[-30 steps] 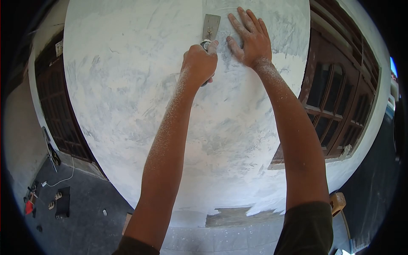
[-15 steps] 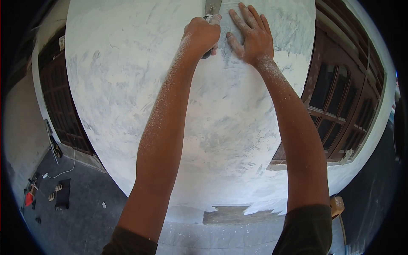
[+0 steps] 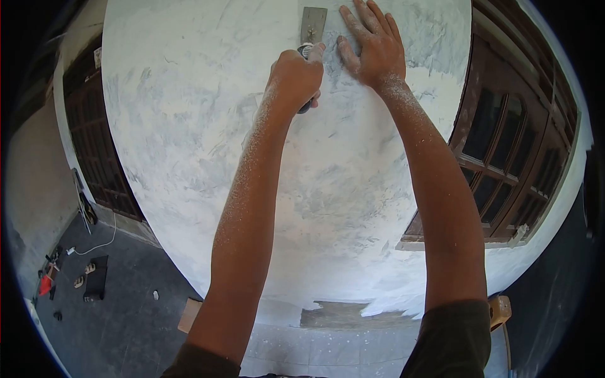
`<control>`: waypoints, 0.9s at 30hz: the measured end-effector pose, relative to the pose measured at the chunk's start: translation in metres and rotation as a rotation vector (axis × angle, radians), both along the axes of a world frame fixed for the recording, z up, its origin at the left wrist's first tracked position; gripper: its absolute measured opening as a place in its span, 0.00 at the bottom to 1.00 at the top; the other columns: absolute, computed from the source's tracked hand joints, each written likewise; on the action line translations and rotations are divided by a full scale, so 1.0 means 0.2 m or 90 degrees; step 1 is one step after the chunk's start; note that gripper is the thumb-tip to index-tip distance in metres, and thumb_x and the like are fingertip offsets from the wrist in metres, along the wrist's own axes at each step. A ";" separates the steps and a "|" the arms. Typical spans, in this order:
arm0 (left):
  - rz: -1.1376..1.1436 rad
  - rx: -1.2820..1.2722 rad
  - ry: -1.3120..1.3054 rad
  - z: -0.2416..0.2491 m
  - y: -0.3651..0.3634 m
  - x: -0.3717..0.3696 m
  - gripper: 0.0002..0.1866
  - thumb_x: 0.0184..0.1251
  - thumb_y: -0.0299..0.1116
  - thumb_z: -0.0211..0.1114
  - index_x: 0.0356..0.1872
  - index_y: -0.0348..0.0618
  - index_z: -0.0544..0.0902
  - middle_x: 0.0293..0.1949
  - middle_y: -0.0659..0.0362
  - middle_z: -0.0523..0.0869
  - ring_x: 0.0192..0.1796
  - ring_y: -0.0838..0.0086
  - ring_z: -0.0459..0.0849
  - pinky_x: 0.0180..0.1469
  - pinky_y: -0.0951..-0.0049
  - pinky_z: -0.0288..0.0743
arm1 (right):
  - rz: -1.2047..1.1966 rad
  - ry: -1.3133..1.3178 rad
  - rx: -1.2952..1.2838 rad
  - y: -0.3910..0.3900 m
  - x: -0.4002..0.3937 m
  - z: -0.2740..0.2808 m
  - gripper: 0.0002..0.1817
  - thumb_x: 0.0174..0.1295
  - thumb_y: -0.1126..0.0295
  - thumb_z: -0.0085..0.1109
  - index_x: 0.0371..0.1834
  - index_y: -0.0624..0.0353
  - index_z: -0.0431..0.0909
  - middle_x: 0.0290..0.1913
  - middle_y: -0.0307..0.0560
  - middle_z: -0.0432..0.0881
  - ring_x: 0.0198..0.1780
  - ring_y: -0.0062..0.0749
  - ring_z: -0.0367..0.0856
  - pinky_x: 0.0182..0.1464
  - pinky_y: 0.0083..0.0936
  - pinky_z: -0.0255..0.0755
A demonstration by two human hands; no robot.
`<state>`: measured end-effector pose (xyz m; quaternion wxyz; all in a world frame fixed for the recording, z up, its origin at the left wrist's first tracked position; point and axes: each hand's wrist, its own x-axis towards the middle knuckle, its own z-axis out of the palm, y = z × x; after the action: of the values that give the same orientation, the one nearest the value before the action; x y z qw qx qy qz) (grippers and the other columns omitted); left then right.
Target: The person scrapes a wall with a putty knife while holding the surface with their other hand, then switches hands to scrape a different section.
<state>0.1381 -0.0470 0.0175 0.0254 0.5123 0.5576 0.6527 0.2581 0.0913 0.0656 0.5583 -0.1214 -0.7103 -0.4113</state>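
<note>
My left hand (image 3: 296,79) is wrapped round the dark handle of a putty knife (image 3: 313,25), its thumb stretched along the top of the handle. The flat metal blade points up and lies close over the white, patchy wall (image 3: 208,126). To the right, my right hand (image 3: 378,50) rests on the wall with its fingers spread, near the blade. White dust coats both hands and forearms. Grey smears and rough skim-coat marks show across the wall surface.
A brown wooden window (image 3: 498,145) is at the right, and a dark wooden door (image 3: 101,138) at the left. Sandals (image 3: 84,275), a white cable (image 3: 101,244) and a red object (image 3: 45,285) lie on the dark floor (image 3: 132,334). A wooden piece (image 3: 500,310) stands by my right sleeve.
My left hand has drawn the putty knife down the wall, so its whole blade now shows. My right hand has stayed almost in place.
</note>
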 end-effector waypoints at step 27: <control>-0.011 0.063 0.023 0.21 0.03 -0.07 0.27 0.79 0.51 0.60 0.26 0.36 0.75 0.19 0.59 0.76 0.17 0.74 0.73 0.22 0.70 0.72 | -0.005 0.065 0.096 0.09 -0.02 0.00 0.31 0.68 0.52 0.60 0.76 0.38 0.73 0.81 0.39 0.65 0.82 0.38 0.59 0.84 0.43 0.46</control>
<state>0.1244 -0.0408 0.0604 -0.0043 0.5296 0.5202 0.6700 0.2547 0.1085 0.0658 0.5996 -0.1027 -0.6475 -0.4590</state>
